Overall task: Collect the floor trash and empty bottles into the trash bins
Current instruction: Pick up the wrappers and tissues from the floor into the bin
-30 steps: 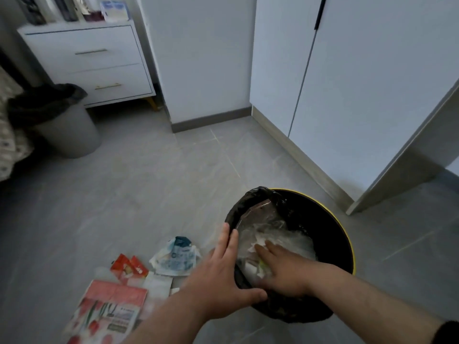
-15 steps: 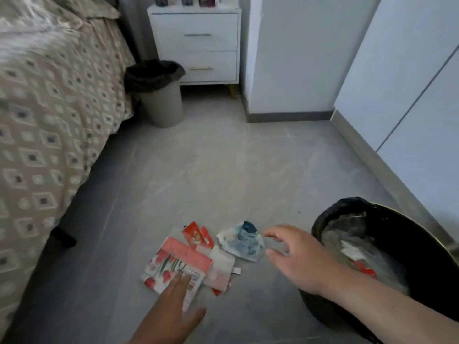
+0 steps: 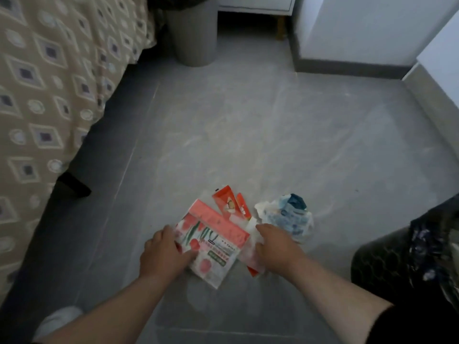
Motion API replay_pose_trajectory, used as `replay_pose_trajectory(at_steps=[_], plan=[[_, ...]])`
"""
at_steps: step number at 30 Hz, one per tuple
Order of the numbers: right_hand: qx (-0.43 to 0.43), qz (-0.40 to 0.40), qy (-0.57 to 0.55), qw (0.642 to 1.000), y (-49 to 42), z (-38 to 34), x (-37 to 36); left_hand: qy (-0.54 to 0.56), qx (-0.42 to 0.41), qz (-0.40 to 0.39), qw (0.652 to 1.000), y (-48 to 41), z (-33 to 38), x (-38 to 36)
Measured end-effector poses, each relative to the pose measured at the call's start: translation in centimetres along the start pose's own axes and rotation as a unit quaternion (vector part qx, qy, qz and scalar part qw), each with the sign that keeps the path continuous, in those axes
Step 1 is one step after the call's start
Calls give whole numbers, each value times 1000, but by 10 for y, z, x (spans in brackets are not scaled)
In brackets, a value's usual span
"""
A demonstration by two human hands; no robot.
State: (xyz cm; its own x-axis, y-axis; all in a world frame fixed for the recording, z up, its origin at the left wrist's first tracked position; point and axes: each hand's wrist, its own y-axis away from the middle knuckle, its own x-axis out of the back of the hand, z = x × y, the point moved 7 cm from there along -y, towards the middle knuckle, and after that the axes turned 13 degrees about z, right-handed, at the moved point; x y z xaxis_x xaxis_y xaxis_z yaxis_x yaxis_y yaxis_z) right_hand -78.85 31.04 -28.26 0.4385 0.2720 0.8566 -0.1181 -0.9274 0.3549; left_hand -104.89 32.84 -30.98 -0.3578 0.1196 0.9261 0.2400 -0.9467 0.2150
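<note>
Left hand (image 3: 162, 254): near centre, palm down on the near-left corner of the pink flowered packet (image 3: 212, 240); thumb lies on the printed face, fingers curl over the left edge. Grip judged to be closing on the packet; a firm hold is not confirmed.
Right hand (image 3: 275, 247): near centre-right, fingers bent down onto the pale wrapper (image 3: 250, 235) beside the packet. Whether this grip has closed on anything cannot be told; the fingertips are hidden under the hand.
Black-lined bin (image 3: 407, 259): near right, cut off by the frame edge; its opening is not visible.
Floor trash: all lies between and just beyond the two hands. The packet's long axis runs from near-right to far-left. The red sachets (image 3: 229, 204) lie just beyond it, touching or overlapping. The crumpled blue-and-white wrapper (image 3: 285, 214) lies to the right, just beyond the right hand.
Deciding relation: the packet is under the left hand; the crumpled wrapper is nearer the right hand, which is also nearer the bin.
Floor (image 3: 248, 132): grey tile, bare beyond the trash.
Bed (image 3: 49, 83): left, patterned cover.
Grey bin (image 3: 191, 36): far, top cut off.
Hidden: no bottles are in view; packet print is unreadable.
</note>
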Motion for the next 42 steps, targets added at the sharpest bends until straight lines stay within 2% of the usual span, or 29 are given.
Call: replay_pose_trajectory(at_steps=[3,6,10,15,20,23,31,36,42], plan=[[45,12,90,995,5,1,-18,-41,-38,4,998,-3,1,0],[30,44,108,993,12,8,-21,-10,-13,3,1000,-3,-5,3],[-37,76,45,995,16,21,-21,113,41,3,993,2,-14,9],[-109,98,-67,987,23,35,-14,209,116,-3,971,3,-32,8],[-103,96,-128,982,23,35,-8,297,139,-41,944,10,-34,16],[-90,88,-150,981,25,28,6,363,168,-71,914,17,-34,23],[-74,110,-227,965,47,5,105,474,216,-49,852,36,-13,78],[-74,161,-292,940,87,3,193,501,163,-46,849,67,47,132],[-94,207,-348,910,148,27,258,515,118,-52,847,122,125,178]])
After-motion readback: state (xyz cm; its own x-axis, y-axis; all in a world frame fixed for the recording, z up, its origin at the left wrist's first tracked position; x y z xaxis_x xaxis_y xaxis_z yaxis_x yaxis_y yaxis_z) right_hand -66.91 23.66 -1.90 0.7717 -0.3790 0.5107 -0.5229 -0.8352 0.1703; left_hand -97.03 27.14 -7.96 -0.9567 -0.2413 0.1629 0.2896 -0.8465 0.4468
